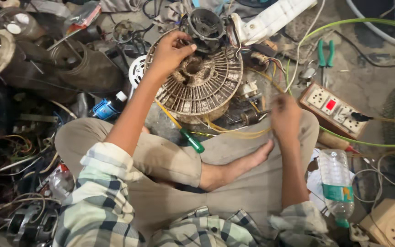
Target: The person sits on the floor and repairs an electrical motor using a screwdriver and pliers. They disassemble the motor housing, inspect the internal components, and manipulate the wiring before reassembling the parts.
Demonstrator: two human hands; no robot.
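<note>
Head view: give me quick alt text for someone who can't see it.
A person sitting cross-legged on a cluttered workshop floor grips a dark fan motor with the left hand, above a dirty round fan grille. The blurred right hand is at yellow wires beside a switchboard. A green-handled screwdriver lies on the lap.

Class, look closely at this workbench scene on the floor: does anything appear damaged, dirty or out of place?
Yes. The round fan grille under the left hand is caked in brown grime and stripped from its fan. Loose yellow wires trail out toward the blurred right hand.
</note>
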